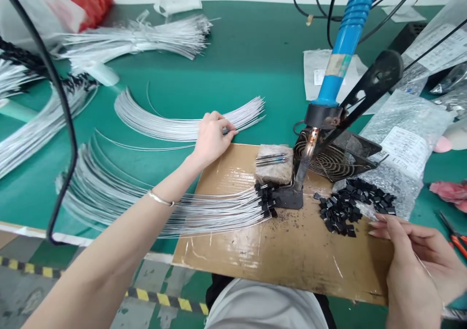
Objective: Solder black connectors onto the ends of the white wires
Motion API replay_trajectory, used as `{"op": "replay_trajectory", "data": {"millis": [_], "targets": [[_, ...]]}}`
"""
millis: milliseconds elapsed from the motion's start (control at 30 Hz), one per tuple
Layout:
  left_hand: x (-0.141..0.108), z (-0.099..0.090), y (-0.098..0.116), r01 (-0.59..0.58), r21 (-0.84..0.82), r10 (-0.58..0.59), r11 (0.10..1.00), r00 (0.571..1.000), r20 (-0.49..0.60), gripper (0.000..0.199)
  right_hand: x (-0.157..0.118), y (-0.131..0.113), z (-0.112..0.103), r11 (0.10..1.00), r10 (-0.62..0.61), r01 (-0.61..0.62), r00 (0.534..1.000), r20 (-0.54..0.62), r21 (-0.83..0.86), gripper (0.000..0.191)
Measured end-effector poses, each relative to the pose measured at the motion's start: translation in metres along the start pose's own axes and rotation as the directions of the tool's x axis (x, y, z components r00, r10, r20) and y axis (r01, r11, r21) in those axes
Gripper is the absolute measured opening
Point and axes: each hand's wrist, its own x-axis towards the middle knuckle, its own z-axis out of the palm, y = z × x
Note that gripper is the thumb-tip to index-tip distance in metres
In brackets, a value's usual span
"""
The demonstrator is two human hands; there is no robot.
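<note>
Head view | left hand (214, 137) pinches small dark piece (225, 131), over upper bundle of thin white wires (156, 124) lying on green table (277, 85) | right hand (416, 261), beside heap of small black square pieces (341, 212) on brown cardboard sheet (292, 261), has thin pale wire (423, 265) across it, grip I cannot tell.

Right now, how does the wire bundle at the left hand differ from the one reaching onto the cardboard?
The upper bundle shows no black pieces at its right ends; the lower bundle has black pieces there. The upper bundle lies on the green surface, while the lower bundle extends onto the cardboard. The upper bundle looks compact; the lower bundle spreads wider. Both are thin, pale wires.
</note>
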Motion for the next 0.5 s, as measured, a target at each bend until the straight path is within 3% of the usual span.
{"op": "replay_trajectory", "data": {"millis": [133,300,400,500], "targets": [[0.005,-0.004,0.006,-0.032,-0.037,0.031,0.999,0.999,-0.035,0.011,0.002,-0.001,0.001,1.000,0.014,-0.014,1.000,-0.025,0.027,0.047],[-0.003,-0.035,0.004,-0.022,-0.099,0.007,0.995,0.989,-0.149,0.011,0.003,0.000,-0.001,1.000,0.010,-0.010,1.000,-0.003,0.006,0.047],[-0.014,-0.055,0.014,0.024,-0.316,-0.102,0.948,0.968,-0.231,0.009,0.001,0.000,-0.002,1.000,0.017,-0.017,1.000,0.000,0.007,0.044],[-0.031,-0.073,0.030,0.043,-0.463,-0.152,0.885,0.968,-0.201,0.014,-0.001,0.001,-0.003,1.000,-0.023,0.024,1.000,0.019,-0.015,0.041]]}}
